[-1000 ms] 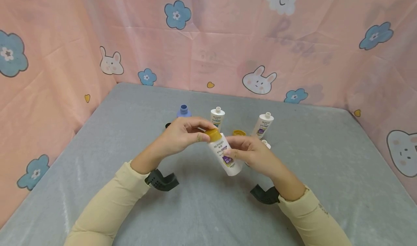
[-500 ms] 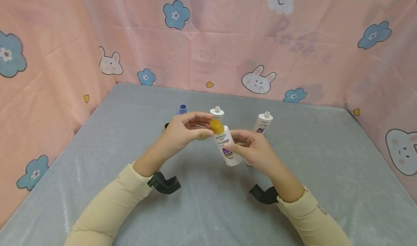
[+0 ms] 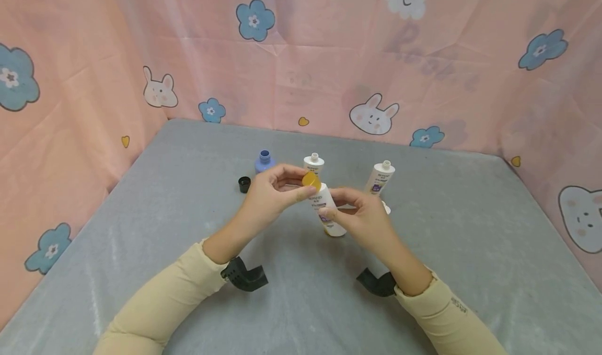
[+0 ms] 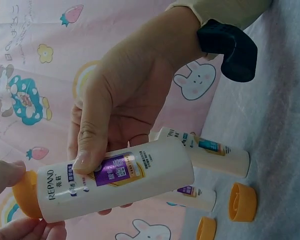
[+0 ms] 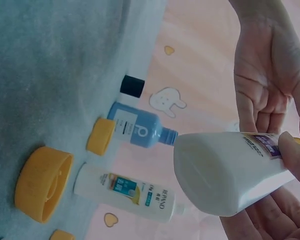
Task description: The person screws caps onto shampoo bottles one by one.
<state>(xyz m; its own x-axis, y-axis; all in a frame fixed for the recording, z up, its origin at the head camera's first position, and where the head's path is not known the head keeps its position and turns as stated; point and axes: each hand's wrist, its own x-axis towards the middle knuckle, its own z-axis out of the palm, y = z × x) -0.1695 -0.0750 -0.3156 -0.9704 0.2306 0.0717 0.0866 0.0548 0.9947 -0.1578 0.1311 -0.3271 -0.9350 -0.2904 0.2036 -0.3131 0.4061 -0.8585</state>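
Observation:
A white REPAND shampoo bottle with a purple label is held tilted above the table, its base toward the lower right in the head view. My right hand grips its body, thumb across the front. With thumb and fingers, my left hand pinches the yellow cap at the bottle's top. In the left wrist view the cap meets the bottle's end; the neck is hidden, so how firmly it sits cannot be told. The bottle's base faces the right wrist camera.
Uncapped behind the hands stand a blue bottle, a white bottle and another white bottle. A further white bottle is mostly hidden by the right hand. A black cap and loose yellow caps lie on the grey cloth.
Both hands have raised the bottle slightly and brought it more upright. The left hand's hold on the yellow cap has turned a little, and the black cap now shows beside that hand.

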